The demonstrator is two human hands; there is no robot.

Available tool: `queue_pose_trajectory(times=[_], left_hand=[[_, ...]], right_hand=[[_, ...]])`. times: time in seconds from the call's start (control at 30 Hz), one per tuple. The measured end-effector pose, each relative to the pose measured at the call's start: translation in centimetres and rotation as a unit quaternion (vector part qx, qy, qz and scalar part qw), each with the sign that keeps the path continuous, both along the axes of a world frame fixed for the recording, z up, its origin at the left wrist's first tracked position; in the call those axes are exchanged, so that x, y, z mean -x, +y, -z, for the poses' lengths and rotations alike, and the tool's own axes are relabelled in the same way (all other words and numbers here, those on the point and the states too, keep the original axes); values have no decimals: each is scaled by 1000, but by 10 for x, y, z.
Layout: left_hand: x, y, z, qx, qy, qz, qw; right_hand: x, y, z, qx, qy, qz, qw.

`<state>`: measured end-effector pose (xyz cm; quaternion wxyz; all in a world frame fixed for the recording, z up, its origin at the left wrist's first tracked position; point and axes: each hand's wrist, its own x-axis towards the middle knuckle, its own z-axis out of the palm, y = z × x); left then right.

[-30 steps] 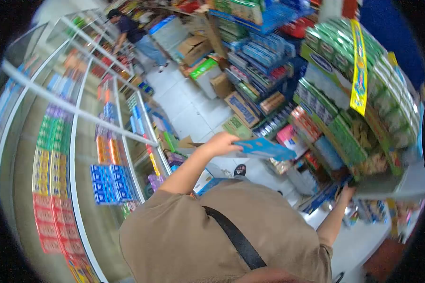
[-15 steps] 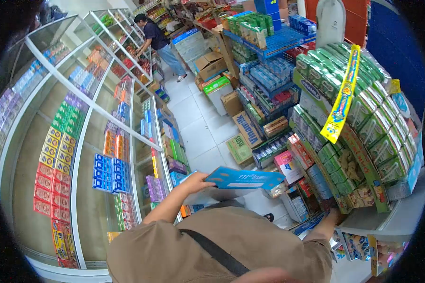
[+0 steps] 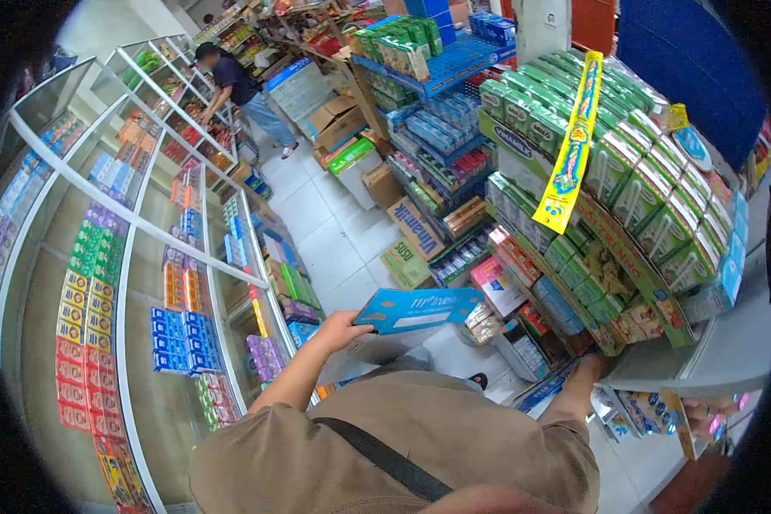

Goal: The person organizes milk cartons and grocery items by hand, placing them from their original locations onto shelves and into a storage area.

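Note:
My left hand (image 3: 343, 330) is closed on the left edge of a light-blue cardboard carton (image 3: 415, 313) with white lettering, which I hold in front of my body. The carton's lower side shows whitish. Low on the right, my right hand (image 3: 587, 370) reaches beside the bottom of a display rack stacked with green drink cartons (image 3: 630, 154). Its fingers are dark and hidden there, so whether it holds anything does not show. Near that hand lie a blue-edged tray (image 3: 546, 385) and a grey-white box (image 3: 522, 353).
Glass display cases (image 3: 128, 325) with stacked small boxes line the left side. Cardboard boxes (image 3: 415, 227) stand along the tiled aisle (image 3: 334, 231). A yellow packaged strip (image 3: 571, 141) hangs before the green cartons. Further back, a person (image 3: 240, 90) reaches toward the shelves.
The view has turned a little, so the shelves appear further left and the rack slightly higher. My left hand still grips the carton, and my right hand stays low by the rack.

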<state>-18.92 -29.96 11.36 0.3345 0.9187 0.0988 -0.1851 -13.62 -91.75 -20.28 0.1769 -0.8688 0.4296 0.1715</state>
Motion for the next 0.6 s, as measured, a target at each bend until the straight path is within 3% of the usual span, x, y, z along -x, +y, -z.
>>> queue_pose_trajectory(times=[0.1, 0.13, 0.17, 0.2, 0.23, 0.27, 0.3, 0.33, 0.4, 0.43, 0.5, 0.53, 0.6], left_hand=[[-12, 6, 16, -16, -25, 31, 999], [-19, 6, 18, -20, -31, 41, 998], [-27, 6, 20, -22, -39, 53, 998], [-35, 5, 20, -18, -8, 47, 999], [-43, 5, 23, -3, -30, 56, 998], [-50, 4, 25, 12, -49, 68, 996], [-55, 6, 29, 26, -64, 85, 994], [-61, 10, 39, 45, -80, 98, 991], [-80, 20, 62, 84, -106, 131, 982], [-87, 19, 57, 84, -107, 141, 981], [-92, 9, 46, 90, -110, 157, 977], [-101, 14, 50, 30, -64, 167, 983], [-103, 18, 47, 69, -78, 204, 973]], right_hand=[[19, 2, 3, -2, -29, 20, 999], [36, 21, -20, 48, -80, 24, 995], [49, 64, -79, 99, -129, 29, 986], [55, 92, -113, 102, -174, 137, 970], [69, 80, -91, 74, -241, 29, 967], [84, 80, -67, 106, -237, 64, 964], [94, 99, -94, 40, -211, 44, 976], [103, 129, -118, 125, -186, 54, 973], [125, 142, -109, 77, -169, 63, 981], [137, 164, -136, 89, -208, 62, 972], [152, 200, -183, 74, -177, 128, 973], [163, 209, -181, 79, -164, 119, 976], [192, 242, -186, 78, -134, 123, 980]])
